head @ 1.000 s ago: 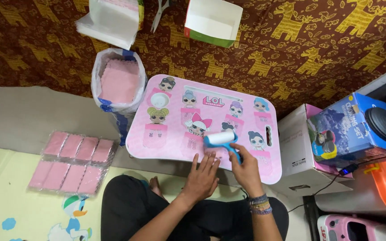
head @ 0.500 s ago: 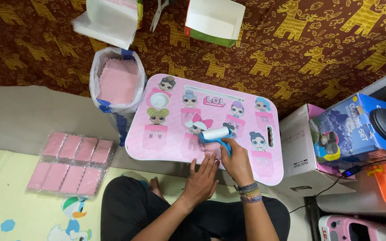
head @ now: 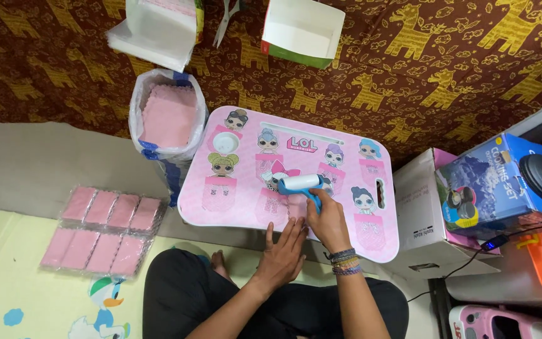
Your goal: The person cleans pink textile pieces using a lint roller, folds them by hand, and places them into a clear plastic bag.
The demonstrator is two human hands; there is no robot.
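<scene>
Rolling w/ right hand (head: 327, 221), grip closed on blue roller (head: 300, 184) handle, drum mid-desk (head: 233, 201) on the pink sheet. Left hand (head: 281, 252) flat, fingers open, pinning near edge. Best: even pressure, straight strokes, keep sheet from creeping.

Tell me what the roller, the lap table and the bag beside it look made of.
Roller: white drum, blue handle held by the right hand, likely plastic. Lap table: glossy pink top with printed cartoon dolls, probably plastic or laminated board. Bag: thin, crinkled, see-through plastic film, holding pink sheets.
</scene>
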